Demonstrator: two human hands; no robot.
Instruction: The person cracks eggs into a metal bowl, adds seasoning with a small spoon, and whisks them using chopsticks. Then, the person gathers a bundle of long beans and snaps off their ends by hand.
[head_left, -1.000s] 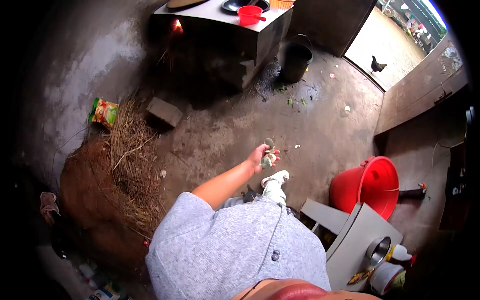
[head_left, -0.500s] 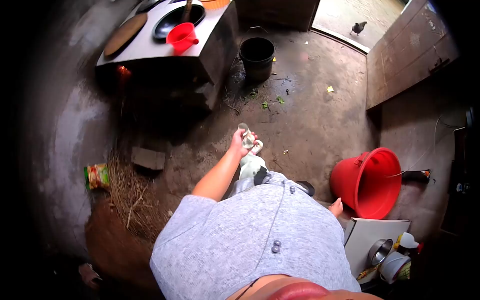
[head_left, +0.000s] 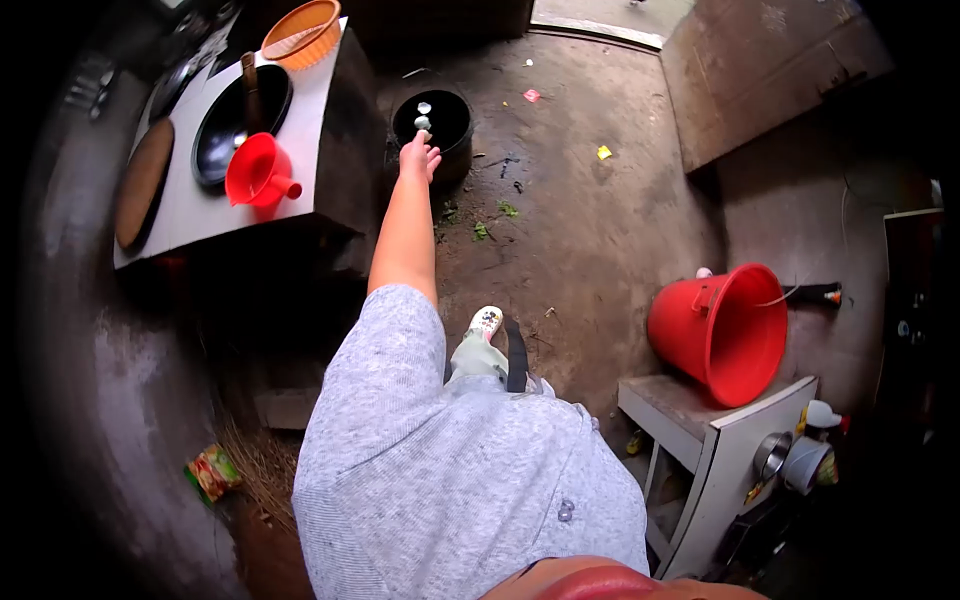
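My left hand [head_left: 420,158] reaches out at the end of a straight arm, at the near rim of the black bucket [head_left: 458,160]. Its fingers are apart. Just beyond the fingertips, over the bucket's dark mouth, are white pieces that look like eggshell halves [head_left: 422,123]. They seem to be out of the fingers, in the air or inside the bucket; which one I cannot tell. My right hand is out of sight.
On the stove top [head_left: 180,218] at left are a wok [head_left: 212,140], a red dipper [head_left: 255,172], an orange basket [head_left: 303,35] and a round wooden lid [head_left: 145,185]. A large red bucket [head_left: 690,325] stands at right by a low table [head_left: 660,405]. Scraps of greens [head_left: 508,208] lie on the floor.
My left hand has moved forward from near my legs to the black bucket and let go of the white shell-like pieces. My right hand has left the view. The view has shifted.
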